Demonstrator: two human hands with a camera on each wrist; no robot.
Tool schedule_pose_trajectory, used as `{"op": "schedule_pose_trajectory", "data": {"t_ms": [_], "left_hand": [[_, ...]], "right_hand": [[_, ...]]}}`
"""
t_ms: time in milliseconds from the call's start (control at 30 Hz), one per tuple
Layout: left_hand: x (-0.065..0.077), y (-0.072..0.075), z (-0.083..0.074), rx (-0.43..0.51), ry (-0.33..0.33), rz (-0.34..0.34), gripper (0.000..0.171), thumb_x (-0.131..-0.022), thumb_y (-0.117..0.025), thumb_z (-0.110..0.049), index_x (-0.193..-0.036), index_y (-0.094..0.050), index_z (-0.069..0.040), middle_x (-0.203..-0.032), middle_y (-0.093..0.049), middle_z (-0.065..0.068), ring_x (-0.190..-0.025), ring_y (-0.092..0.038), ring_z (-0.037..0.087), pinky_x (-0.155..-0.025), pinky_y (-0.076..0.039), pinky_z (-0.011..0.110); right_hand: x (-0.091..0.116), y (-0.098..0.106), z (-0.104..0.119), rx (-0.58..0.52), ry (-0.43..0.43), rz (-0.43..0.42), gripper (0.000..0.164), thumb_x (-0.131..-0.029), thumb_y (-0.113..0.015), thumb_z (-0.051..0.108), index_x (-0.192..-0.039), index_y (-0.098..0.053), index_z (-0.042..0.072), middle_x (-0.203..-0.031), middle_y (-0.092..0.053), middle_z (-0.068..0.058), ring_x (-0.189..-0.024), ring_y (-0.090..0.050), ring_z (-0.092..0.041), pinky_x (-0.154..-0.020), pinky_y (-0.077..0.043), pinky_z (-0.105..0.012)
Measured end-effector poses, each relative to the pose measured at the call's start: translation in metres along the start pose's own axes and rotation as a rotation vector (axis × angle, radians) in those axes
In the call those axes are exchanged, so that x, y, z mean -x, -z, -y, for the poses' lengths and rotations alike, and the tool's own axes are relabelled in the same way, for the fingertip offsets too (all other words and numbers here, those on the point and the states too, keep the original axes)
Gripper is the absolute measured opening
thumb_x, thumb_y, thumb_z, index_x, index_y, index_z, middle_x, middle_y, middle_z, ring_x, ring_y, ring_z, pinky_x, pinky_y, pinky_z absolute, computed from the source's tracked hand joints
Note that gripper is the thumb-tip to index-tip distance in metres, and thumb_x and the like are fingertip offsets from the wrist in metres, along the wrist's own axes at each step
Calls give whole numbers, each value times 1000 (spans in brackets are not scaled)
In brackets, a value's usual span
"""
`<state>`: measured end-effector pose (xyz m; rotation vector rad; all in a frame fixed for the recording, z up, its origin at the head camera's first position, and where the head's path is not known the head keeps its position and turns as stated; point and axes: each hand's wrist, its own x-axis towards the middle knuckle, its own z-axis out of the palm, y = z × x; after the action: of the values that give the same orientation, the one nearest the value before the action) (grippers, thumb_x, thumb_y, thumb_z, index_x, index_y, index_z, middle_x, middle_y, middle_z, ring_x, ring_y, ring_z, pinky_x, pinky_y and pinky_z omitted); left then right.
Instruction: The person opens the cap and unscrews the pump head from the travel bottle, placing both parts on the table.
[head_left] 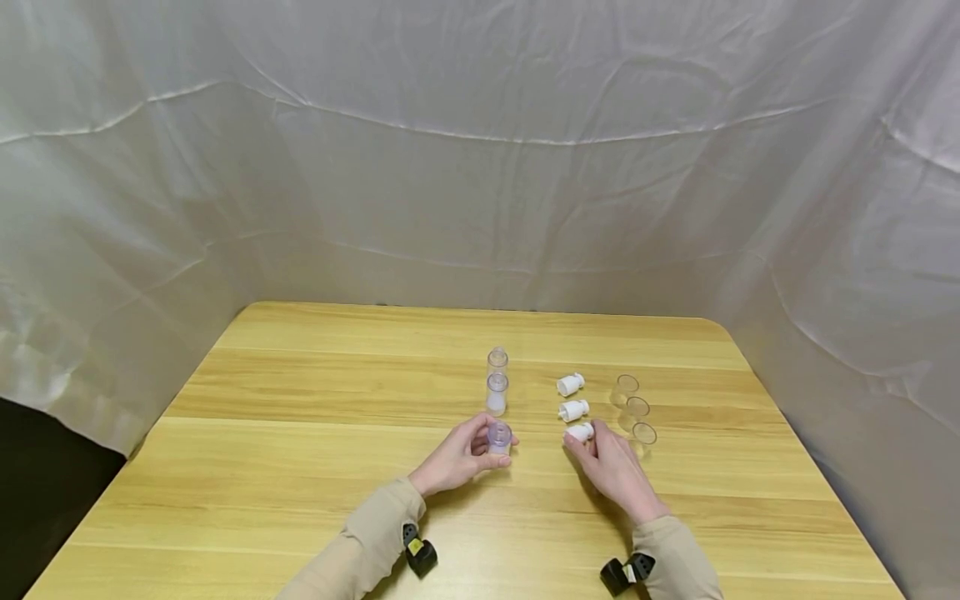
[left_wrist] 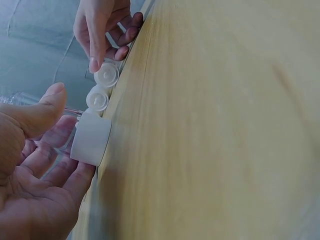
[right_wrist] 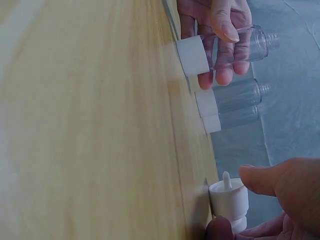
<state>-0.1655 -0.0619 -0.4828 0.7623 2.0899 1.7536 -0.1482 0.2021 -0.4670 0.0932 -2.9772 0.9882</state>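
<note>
My left hand holds an upright clear bottle with a white base, thumb on one side and fingers round the other. The left wrist view shows its white base close up. In the right wrist view, its threaded neck is bare. My right hand grips a white pump head lying on its side. A short stem sticks out of the pump head's open end, beside my thumb.
Two more clear bottles stand in line behind the held one. Two other white pump heads lie behind my right hand. Three clear caps stand in a row to the right. Pale cloth hangs round the wooden table.
</note>
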Motion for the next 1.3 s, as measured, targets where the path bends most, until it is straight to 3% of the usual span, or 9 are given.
{"op": "schedule_pose_trajectory", "data": {"t_ms": [600,1300], "left_hand": [[0,-1,0,3,0,-5,36,-92,-68,-2,-122,-52,7,-126,-65,29,-122,-63,42,-106,-54,27],[-1,-1,-1,10,8,-10,36,-92,-68,-2,-123,-52,7,-127,-65,28,-123,-62,42,-109,-53,33]], "right_hand": [[0,1,2,3,-15,20,31,-99,-64,34,-95,-51,6,-71,-51,-1,-60,-46,-13,-51,-38,-24],[2,1,2,-11,-16,20,33,-99,-64,34,-102,-51,5,-72,-52,-1,-60,-47,-12,-51,-38,-23]]}}
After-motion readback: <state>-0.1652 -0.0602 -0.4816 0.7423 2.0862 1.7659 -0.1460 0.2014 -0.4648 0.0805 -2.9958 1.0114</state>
